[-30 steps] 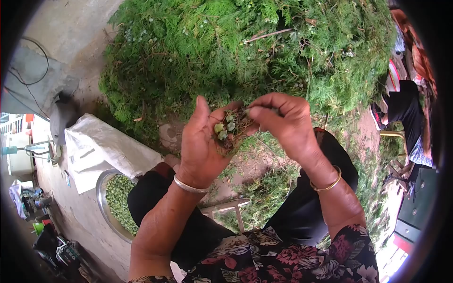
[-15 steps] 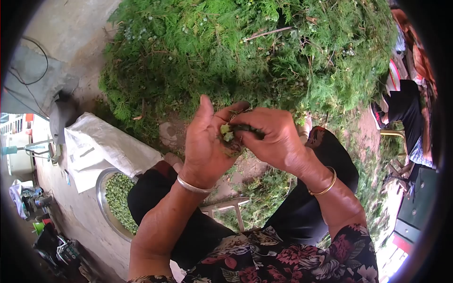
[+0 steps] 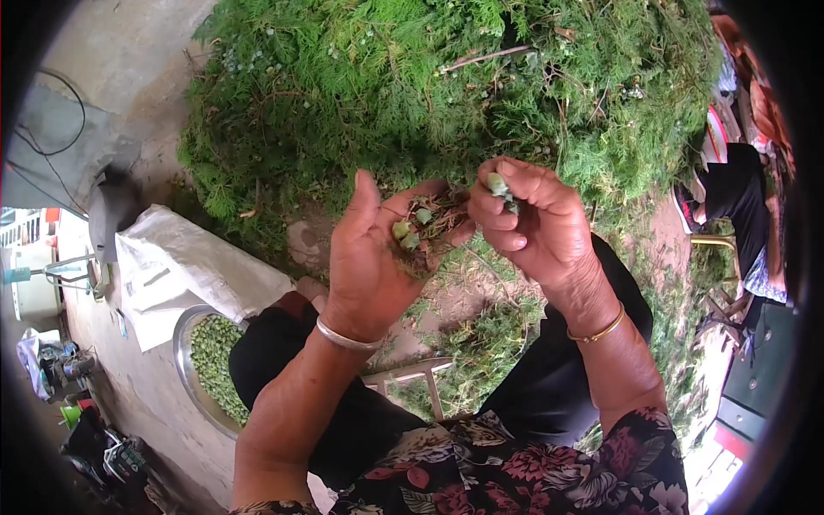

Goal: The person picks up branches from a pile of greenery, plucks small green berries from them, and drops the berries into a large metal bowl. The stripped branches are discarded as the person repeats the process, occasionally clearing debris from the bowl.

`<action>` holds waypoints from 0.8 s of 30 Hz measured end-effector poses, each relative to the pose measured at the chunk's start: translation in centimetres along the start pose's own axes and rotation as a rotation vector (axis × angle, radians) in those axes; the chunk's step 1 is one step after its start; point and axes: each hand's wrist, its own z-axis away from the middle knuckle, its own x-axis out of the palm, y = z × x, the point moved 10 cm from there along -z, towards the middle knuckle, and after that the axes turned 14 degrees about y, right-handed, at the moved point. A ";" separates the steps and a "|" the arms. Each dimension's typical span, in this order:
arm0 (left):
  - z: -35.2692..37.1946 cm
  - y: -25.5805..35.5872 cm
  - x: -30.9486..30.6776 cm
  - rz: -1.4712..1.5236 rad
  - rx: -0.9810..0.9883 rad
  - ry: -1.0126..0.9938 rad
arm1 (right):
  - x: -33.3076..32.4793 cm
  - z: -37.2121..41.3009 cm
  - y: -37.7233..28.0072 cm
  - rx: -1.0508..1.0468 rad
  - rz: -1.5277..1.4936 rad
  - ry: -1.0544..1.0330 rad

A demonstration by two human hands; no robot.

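Observation:
My left hand [image 3: 365,257] is palm up and cupped, thumb raised, bearing dry brown plant scraps [image 3: 442,215] and a few green seed cones [image 3: 403,232]. Just to its right, my right hand [image 3: 545,219] has small green seed cones [image 3: 498,184] pinched between thumb and fingers. The hands are close together, above the near edge of a big heap of green conifer branches [image 3: 386,103]. At lower left, a metal basin [image 3: 182,348] holds many picked green cones [image 3: 215,360].
A white sack [image 3: 202,262] lies on the concrete floor by the basin. Between my legs is a wooden frame [image 3: 421,371] over ground strewn with green sprigs. Another person's dark-clothed leg [image 3: 738,193] shows at far right. Cables [image 3: 60,154] run along the left.
My right hand has drawn away to the right from my left palm and turned, with green cones in its fingertips. The scraps in my left hand are now uncovered.

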 end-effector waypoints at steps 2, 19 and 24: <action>-0.1 0.1 -0.5 -0.015 0.009 0.095 | 0.3 0.4 0.0 0.038 -0.007 0.045; -0.3 -1.2 0.1 0.129 -0.103 -0.146 | 0.9 0.9 -1.3 -0.472 0.901 0.270; 0.2 -0.6 1.0 -0.007 -0.013 -0.126 | 0.0 0.9 -0.7 -0.125 0.519 0.254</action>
